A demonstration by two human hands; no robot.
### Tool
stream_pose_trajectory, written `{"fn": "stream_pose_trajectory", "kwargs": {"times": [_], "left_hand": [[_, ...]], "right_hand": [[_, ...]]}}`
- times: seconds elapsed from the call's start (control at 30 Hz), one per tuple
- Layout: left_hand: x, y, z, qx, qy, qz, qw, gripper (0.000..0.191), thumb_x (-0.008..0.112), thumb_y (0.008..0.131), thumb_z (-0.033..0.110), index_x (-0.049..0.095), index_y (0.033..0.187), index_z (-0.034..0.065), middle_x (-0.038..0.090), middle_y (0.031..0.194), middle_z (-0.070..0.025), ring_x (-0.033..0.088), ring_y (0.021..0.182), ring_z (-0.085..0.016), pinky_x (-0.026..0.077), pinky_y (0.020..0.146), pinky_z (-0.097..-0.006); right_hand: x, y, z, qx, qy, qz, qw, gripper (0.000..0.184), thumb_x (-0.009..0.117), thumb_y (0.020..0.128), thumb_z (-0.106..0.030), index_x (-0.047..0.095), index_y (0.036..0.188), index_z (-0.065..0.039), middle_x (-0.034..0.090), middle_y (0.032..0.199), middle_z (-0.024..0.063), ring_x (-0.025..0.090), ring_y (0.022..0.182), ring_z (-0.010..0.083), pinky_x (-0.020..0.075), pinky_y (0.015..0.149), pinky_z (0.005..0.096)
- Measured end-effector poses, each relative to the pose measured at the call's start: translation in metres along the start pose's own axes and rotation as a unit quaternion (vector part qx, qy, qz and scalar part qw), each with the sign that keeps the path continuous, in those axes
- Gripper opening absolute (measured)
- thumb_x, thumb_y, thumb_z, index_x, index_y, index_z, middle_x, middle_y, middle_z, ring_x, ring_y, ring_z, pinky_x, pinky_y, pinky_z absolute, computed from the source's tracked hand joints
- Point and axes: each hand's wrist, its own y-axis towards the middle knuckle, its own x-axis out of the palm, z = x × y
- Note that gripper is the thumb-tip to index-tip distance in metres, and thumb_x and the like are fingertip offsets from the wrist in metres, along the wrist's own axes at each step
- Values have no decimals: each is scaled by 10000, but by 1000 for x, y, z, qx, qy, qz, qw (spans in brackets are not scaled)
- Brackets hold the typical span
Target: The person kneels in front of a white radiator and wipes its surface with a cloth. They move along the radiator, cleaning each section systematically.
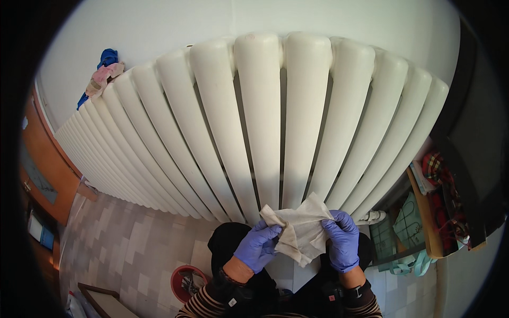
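Observation:
Both my hands wear thin purple-blue gloves and spread a damp-looking white wipe (304, 230) between them. My left hand (258, 246) pinches its left edge between thumb and fingers. At the opposite edge, my right hand (342, 240) grips the cloth the same way. The wipe is creased, with folds hanging down above my lap. Directly before me stands a white column radiator (260, 119) against the wall; the wipe is in front of its lower part, and whether they touch cannot be told.
Pink and blue cloths (104, 75) lie on the radiator's left end. A red bucket (187, 282) with contents stands on the tiled floor (147, 246) at my left. To the right is a wooden-edged table (425, 222) with items. A wooden door (51, 163) is far left.

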Motion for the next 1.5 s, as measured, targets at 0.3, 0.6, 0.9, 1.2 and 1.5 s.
{"fn": "stream_pose_trajectory", "kwargs": {"times": [0.3,0.6,0.9,1.2,1.5], "left_hand": [[-8,3,7,-115,-48,-129,984,522,615,944,259,409,1369,36,541,1306,-105,568,1164,-239,442,1010,-447],[-6,10,-11,-66,112,20,991,406,612,917,78,491,1299,14,602,1185,-92,594,1107,-210,480,969,-353],[-22,3,1,0,204,65,977,242,605,885,12,593,1127,26,638,1006,-70,636,865,-187,542,758,-318],[-22,-9,4,23,192,47,980,168,615,864,11,589,1030,11,643,921,-89,628,664,-189,530,615,-297],[-27,-10,8,64,52,-53,995,203,593,875,7,572,1075,33,636,1024,-84,623,947,-223,499,871,-383]], "right_hand": [[3,-4,-9,29,-15,-1,999,101,655,895,-25,656,996,-26,662,906,1,572,816,71,479,768,231],[5,-5,-12,-14,-54,63,996,80,622,912,-24,655,984,-36,647,892,-6,567,796,74,468,769,234],[-43,0,-11,-47,7,124,991,40,610,928,-65,645,947,-61,624,747,-6,490,558,45,367,470,187],[-64,-1,-9,-51,22,125,991,56,591,929,-73,624,966,-47,624,740,26,470,506,65,334,426,200],[-64,-5,-11,39,10,73,997,52,616,910,-83,640,926,-39,619,682,19,470,480,62,342,444,194]]}}
